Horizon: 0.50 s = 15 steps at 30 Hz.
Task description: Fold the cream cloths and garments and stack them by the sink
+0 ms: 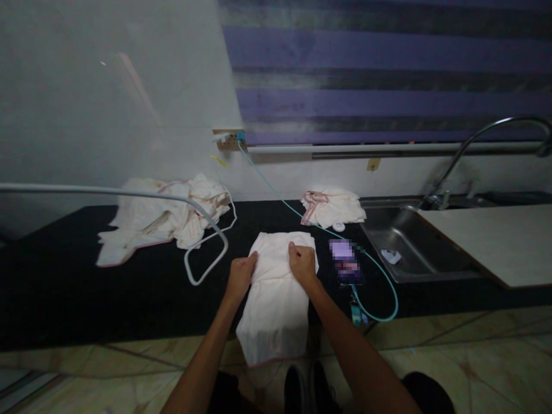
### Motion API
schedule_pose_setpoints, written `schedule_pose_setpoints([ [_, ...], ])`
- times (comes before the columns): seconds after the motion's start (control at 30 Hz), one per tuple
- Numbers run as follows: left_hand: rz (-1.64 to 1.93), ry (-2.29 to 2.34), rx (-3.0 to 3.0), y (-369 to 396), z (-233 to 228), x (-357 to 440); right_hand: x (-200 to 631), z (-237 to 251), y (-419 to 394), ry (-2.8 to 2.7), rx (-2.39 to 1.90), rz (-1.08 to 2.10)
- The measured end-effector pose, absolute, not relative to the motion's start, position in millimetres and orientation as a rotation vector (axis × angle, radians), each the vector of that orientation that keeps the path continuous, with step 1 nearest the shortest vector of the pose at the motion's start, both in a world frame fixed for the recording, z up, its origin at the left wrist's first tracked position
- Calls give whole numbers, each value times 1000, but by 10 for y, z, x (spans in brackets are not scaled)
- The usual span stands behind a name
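left hand: we press it flat on the white cloth, fingers curled at its left edge.
right hand: we pinch a fold of the cloth's upper part.
cloth: centre of frame, draped over the dark counter front edge.
phone: just right of it, cabled.
cloth pile: upper left.
sink: right.

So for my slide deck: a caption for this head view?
Both hands press a pale towel draped over a black counter.
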<state>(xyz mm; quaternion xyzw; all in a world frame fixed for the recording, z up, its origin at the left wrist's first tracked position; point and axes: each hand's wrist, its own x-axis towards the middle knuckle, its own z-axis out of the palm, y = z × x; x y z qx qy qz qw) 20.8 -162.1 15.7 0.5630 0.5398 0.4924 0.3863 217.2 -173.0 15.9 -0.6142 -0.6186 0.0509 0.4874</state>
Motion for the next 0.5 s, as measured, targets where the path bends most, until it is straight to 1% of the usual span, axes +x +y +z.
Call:
schedule_pose_setpoints([
  [0.27, 1265, 1351, 1439, -1617, 158, 209, 2154, 149, -1733, -1504, -1423, 210],
  [0.5, 1263, 1356, 1434, -1627, 166, 211, 2159, 149, -1727, -1460, -1462, 251],
])
